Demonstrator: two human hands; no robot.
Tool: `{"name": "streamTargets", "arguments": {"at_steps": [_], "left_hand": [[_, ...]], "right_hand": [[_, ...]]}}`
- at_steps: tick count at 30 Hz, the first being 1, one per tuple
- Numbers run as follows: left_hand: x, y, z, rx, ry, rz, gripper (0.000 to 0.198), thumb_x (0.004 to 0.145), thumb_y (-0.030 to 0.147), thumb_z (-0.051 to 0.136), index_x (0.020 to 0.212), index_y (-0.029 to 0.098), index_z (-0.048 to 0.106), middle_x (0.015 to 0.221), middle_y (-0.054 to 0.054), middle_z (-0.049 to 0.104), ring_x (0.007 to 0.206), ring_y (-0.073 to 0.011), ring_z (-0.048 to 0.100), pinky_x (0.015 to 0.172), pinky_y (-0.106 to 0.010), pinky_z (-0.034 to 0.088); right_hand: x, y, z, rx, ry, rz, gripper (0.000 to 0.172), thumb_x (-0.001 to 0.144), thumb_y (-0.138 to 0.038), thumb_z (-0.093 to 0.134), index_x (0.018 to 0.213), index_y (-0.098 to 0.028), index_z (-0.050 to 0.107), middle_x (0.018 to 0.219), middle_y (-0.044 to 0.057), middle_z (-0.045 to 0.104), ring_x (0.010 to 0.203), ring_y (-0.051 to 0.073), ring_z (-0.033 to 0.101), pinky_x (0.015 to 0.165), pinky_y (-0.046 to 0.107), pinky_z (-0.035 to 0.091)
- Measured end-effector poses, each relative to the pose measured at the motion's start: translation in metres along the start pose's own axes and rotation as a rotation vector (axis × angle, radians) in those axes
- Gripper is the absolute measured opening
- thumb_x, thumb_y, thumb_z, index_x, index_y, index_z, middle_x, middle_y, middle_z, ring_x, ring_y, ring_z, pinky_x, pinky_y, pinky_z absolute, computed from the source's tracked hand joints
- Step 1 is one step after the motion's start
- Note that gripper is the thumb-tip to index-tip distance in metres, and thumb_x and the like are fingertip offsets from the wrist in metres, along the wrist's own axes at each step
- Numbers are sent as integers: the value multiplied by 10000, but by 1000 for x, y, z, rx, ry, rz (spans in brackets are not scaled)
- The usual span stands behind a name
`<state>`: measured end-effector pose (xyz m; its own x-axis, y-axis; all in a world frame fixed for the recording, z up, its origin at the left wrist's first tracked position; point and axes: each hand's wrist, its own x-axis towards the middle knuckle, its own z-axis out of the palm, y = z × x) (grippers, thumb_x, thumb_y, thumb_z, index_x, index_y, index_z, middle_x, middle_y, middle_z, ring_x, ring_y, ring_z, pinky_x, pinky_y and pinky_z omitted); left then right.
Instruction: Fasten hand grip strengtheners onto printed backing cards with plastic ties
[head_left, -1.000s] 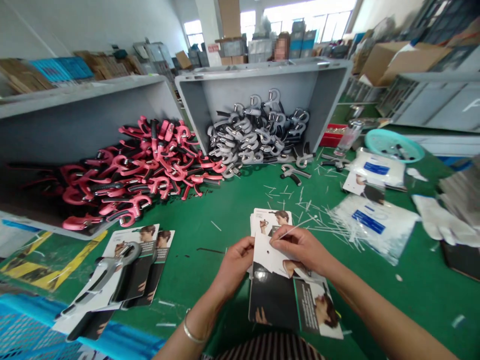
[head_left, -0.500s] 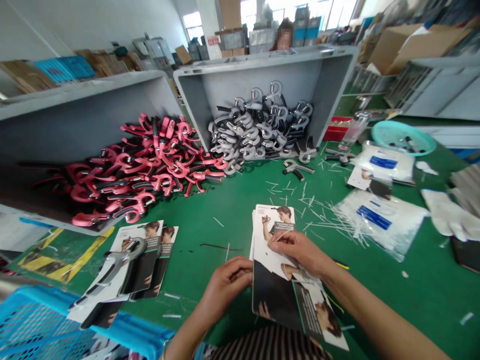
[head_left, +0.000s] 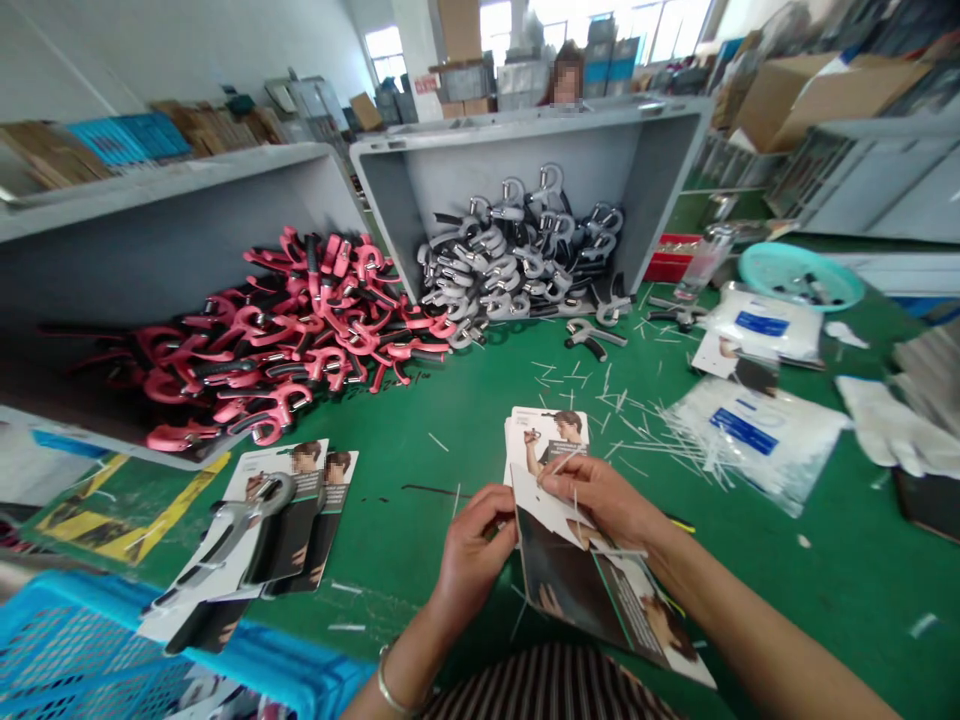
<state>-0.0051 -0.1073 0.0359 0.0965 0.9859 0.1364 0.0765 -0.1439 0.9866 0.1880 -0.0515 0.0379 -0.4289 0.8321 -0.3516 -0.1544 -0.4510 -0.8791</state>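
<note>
A printed backing card (head_left: 551,555) with pictures of a person is raised at a slant over another card (head_left: 566,424) on the green table. My left hand (head_left: 480,540) is closed at the left edge of the upper card, gripping it between thumb and fingers. My right hand (head_left: 604,495) lies over the card, its thumb and forefinger pinched on a thin white cable tie (head_left: 556,466). More white strips lie across the card below that hand. To the left, a grey hand grip (head_left: 244,520) with black handles rests on other printed cards (head_left: 337,500).
Red hand grips (head_left: 330,330) spill from a tilted grey bin (head_left: 172,215) at left. Grey ones (head_left: 517,260) fill a second bin (head_left: 412,150). Loose ties (head_left: 622,430), plastic bags (head_left: 757,430), a turquoise tray (head_left: 847,290) and gloves (head_left: 892,425) lie right. A blue basket (head_left: 82,640) stands front left.
My left hand has moved up and right onto the edge of the upper card. That card has lifted and shifted slightly right; my right hand stays nearly in place.
</note>
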Motion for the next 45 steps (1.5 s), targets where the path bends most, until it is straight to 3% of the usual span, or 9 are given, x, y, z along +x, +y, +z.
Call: {"name": "streamTargets", "arguments": {"at_steps": [6, 16, 20, 25, 30, 33, 35, 41, 45], "left_hand": [[2, -1, -11, 254, -80, -66, 92, 798, 205, 663, 827, 194, 749, 781, -34, 634, 751, -176, 561, 710, -246, 445], [3, 0, -13, -130, -33, -332, 134, 744, 270, 732, 821, 164, 705, 808, -13, 647, 760, -151, 582, 705, -225, 452], [2, 1, -18, -339, -26, -446, 388, 628, 254, 841, 942, 177, 626, 875, -27, 690, 793, -166, 636, 744, -253, 483], [-4, 9, -24, -400, -8, -514, 336, 870, 419, 625, 1109, 190, 571, 911, -43, 697, 769, -154, 638, 733, -259, 485], [5, 1, -25, -101, 103, -438, 421, 800, 484, 685, 1082, 183, 598, 935, -50, 686, 771, -175, 628, 671, -249, 471], [18, -5, -26, -6, -93, -444, 420, 762, 452, 729, 1060, 167, 649, 852, -33, 683, 743, -172, 614, 638, -242, 452], [24, -4, -27, -33, -158, -467, 401, 768, 453, 722, 1031, 154, 672, 775, -16, 674, 710, -166, 609, 629, -242, 450], [26, -3, -36, -229, 275, -397, 501, 768, 460, 729, 1156, 184, 572, 944, -44, 711, 739, -161, 654, 622, -237, 499], [20, -26, -28, -166, 93, -488, 590, 763, 498, 711, 1213, 188, 488, 631, 49, 615, 390, -91, 476, 369, -181, 330]], "right_hand": [[-1, -4, 0, -228, -114, -193, 237, 824, -402, 700, 914, -188, 653, 820, -14, 602, 715, 115, 532, 667, 243, 409], [-1, 10, 8, -502, -74, -404, 145, 943, -330, 541, 971, -207, 612, 900, 7, 604, 823, 148, 558, 774, 271, 424], [-6, 9, 10, -607, -168, -476, 184, 953, -339, 537, 1010, -213, 658, 1007, 39, 644, 949, 178, 586, 879, 308, 418], [-7, 7, 17, -614, -126, -414, 152, 860, -347, 685, 930, -212, 675, 947, 27, 671, 901, 180, 611, 873, 311, 436], [-4, 11, 19, -533, -142, -384, 143, 859, -353, 682, 853, -210, 694, 1088, 46, 655, 1036, 196, 609, 958, 349, 424], [-6, 9, 14, -523, -143, -407, 169, 848, -383, 691, 856, -214, 693, 1195, 57, 614, 1131, 214, 575, 1008, 393, 402], [-6, 1, 4, -529, -98, -442, 183, 863, -398, 669, 862, -216, 685, 1192, 63, 623, 1140, 221, 571, 1010, 407, 404], [38, -50, -89, -883, 366, -413, 260, 968, -347, 440, 1115, -223, 614, 1042, 33, 690, 881, 171, 660, 822, 324, 522], [108, -89, -161, -1051, 613, -376, 190, 882, -181, 499, 992, -143, 649, 1056, 119, 667, 993, 238, 613, 926, 390, 466]]}}
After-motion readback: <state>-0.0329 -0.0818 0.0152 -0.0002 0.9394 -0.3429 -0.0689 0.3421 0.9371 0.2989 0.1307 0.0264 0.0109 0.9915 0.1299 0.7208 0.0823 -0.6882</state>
